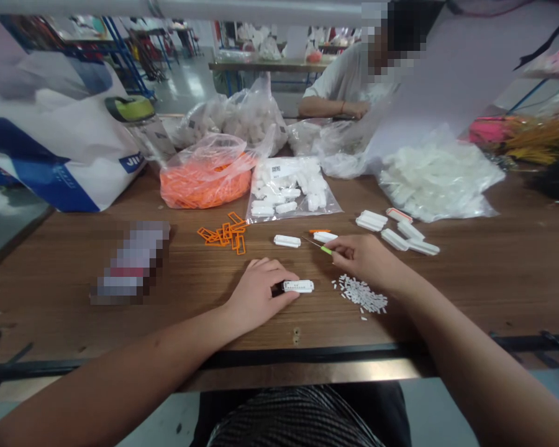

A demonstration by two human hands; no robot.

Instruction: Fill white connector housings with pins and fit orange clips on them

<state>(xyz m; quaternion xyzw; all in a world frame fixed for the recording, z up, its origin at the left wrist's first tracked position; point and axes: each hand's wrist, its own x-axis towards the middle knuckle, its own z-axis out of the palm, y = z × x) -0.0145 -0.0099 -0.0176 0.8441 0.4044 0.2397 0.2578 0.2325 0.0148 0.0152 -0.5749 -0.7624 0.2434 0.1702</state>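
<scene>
Between the thumb and fingers of my left hand (261, 292) is a white plastic connector housing (299, 286) with rows of small holes, held at the table's front middle. My right hand (366, 261) pinches the green handle of a thin pick (327, 250), whose metal tip points left. Just behind that hand lie a white housing (324, 237) and an orange strip (320, 231). Another white housing (287, 241) rests farther left, apart from both hands. A loose pile of tiny white pins (363, 295) lies below my right hand.
Orange rectangular frames (226, 233) lie left of centre. Several white housings (407, 236) are at right. Bags of orange parts (205, 180), white housings (286, 186) and clear pieces (438, 174) line the back, near a bottle (149, 133). Across the table sits a person (345, 81).
</scene>
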